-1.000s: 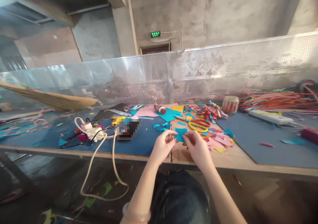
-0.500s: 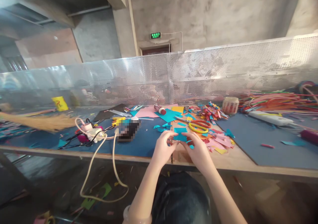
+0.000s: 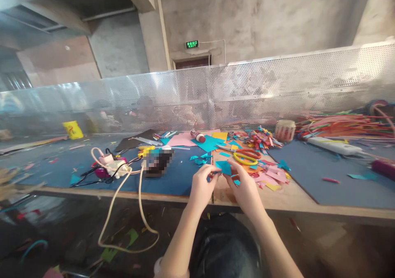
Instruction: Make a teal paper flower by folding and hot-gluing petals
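Observation:
A small blue piece of paper [image 3: 223, 167] is held between my two hands above the table's front edge. My left hand [image 3: 203, 184] pinches its left side with thumb and forefinger. On its right side my right hand [image 3: 242, 183] grips it with closed fingers, partly hiding it. Just beyond lie scissors [image 3: 246, 158] with yellow and orange handles. Pink paper pieces [image 3: 274, 175] are scattered to the right of my right hand. Several folded blue paper bits [image 3: 201, 158] rest behind my left hand.
A glue bottle [image 3: 198, 136] lies on blue and pink sheets. A heap of folded paper strips [image 3: 262, 139] sits near a jar [image 3: 284, 130]. To the left are plugs on a power strip [image 3: 115, 166], its cable [image 3: 108, 224] hanging off the edge. A perforated metal screen [image 3: 191, 97] stands behind.
The blue paper has turned and tilted between my fingers. At the far left, the straw-coloured broom has swept off the table toward the lower left.

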A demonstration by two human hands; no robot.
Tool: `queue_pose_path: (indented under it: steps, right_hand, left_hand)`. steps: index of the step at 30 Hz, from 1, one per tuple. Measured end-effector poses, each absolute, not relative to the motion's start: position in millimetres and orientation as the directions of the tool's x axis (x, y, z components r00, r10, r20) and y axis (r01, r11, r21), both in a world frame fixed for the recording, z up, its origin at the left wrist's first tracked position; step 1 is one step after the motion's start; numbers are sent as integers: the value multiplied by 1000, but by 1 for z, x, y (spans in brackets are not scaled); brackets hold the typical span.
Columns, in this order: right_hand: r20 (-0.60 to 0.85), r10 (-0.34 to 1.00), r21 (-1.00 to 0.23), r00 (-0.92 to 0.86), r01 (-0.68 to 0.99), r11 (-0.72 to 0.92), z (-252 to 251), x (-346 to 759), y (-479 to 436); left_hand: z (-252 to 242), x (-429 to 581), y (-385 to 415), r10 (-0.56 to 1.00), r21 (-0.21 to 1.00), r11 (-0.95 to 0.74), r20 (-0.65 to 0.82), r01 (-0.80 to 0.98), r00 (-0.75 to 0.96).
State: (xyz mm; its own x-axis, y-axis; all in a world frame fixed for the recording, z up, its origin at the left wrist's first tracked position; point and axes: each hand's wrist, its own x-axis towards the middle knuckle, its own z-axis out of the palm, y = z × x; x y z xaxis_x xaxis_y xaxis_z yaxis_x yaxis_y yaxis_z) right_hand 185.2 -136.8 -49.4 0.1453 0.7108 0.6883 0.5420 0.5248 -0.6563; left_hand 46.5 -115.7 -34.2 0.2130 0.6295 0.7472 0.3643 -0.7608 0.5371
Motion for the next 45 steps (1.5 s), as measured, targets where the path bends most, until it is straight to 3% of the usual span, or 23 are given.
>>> queue_pose_path:
  steps: [6,11,16,24,29,33,37,45]
  right_hand:
    - [796,603,-497,53,627,600,-50,186,-137]
    - [834,552,-426,22,661,618,-53,185,-137]
    - [812,579,-477,71,652,589,-53,185,-135]
    - [813,580,-474,59,646,599,-55,185,-135]
    - [738,655,-598,164,608,521,-59,187,-134]
    - [767,630,-556,121,616,558,-55,188,-135]
    - [763,640,-555,91,600,576,-50,188,-137]
    - [672,718,-702,182,464,540,-47,188,-136]
  left_hand:
    - [-36,48,-118,603,497,-774,769,394,214]
    - [-36,50,-119,676,588,-716,718,375,164]
    - [-34,49,-119,722,641,-672,678,371,138]
    - [-33,48,-121,698,573,-681,695,456,169]
    - [-32,46,-117,667,565,-730,712,385,220]
    - [-33,46,-116,650,583,-756,724,299,232]
    - [-38,47,-114,693,674,-718,672,172,260]
    - [-36,46,-114,822,853,-522,512,-30,248]
